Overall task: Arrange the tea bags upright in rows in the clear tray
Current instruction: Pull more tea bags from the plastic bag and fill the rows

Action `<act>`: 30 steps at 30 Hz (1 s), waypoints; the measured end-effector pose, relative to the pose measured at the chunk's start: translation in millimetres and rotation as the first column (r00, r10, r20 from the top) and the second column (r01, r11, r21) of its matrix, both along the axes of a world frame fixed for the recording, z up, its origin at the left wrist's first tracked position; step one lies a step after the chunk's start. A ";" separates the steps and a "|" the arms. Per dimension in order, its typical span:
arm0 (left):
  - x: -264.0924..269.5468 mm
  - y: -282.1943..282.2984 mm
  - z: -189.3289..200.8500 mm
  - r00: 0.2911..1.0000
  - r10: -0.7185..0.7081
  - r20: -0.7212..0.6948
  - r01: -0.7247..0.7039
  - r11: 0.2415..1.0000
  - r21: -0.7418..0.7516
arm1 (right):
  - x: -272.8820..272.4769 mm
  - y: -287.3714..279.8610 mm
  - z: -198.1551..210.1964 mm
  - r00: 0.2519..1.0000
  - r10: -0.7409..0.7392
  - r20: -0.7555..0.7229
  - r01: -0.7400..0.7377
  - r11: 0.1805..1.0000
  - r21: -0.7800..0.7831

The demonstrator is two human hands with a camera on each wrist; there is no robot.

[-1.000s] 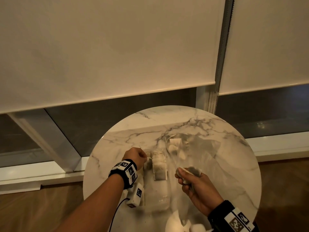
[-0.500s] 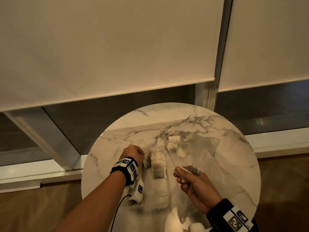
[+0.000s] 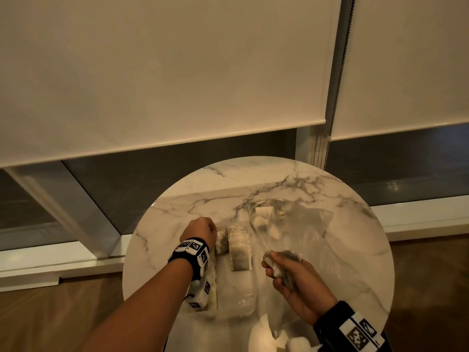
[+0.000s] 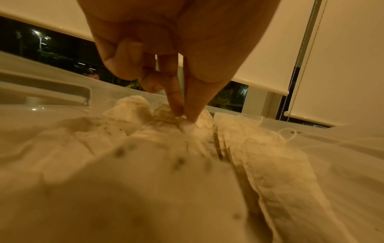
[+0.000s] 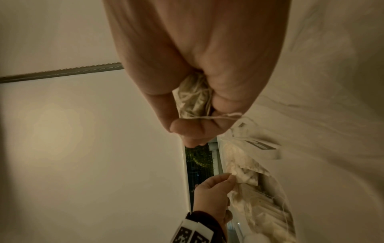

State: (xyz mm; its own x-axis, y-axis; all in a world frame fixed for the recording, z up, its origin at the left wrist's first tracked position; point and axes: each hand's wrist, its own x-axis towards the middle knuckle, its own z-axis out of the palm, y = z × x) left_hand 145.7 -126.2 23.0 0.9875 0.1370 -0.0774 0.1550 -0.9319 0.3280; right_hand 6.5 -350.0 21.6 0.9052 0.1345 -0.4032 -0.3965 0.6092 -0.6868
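Round marble counter (image 3: 330,250) bearing the clear tray (image 3: 241,295), in which rows of tea bags (image 3: 238,247) stand upright. Left hand (image 3: 200,228) at the tray's far end, fingers (image 4: 176,100) pinching one bag's top. Right hand (image 3: 299,283), beside the tray, fingers curled around a bunched tea bag (image 5: 193,98).

Roller blinds (image 3: 165,72), round marble table (image 3: 355,224), wood floor (image 3: 50,313)
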 end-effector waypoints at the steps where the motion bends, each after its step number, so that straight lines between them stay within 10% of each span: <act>1: -0.9 -0.2 0.1 1.000 0.002 0.005 -0.002 1.000 -0.009 | 0.2 -0.4 1.0 1.000 -0.001 -0.015 0.002 0.999 0.039; 14: -23.7 -26.2 -6.7 0.958 -0.187 -0.216 0.237 0.943 0.233 | 1.4 -2.1 5.9 0.992 -0.009 -0.125 0.046 0.953 0.299; 24: -33.2 -26.9 42.1 0.989 -0.135 0.053 0.141 0.981 -0.130 | -1.1 -6.6 7.6 0.992 0.002 -0.129 0.053 0.908 0.415; 30: -86.2 -44.0 62.7 0.934 -0.350 0.068 0.344 0.835 -0.429 | -6.0 -1.0 15.5 0.990 0.112 -0.084 -0.063 0.894 0.445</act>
State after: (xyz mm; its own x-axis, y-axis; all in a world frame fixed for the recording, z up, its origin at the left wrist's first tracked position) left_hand 59.5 -170.1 85.7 0.9624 -0.2644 -0.0616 -0.1454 -0.6937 0.7054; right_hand 0.5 -351.0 37.1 0.8372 0.3970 -0.3761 -0.5172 0.7984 -0.3083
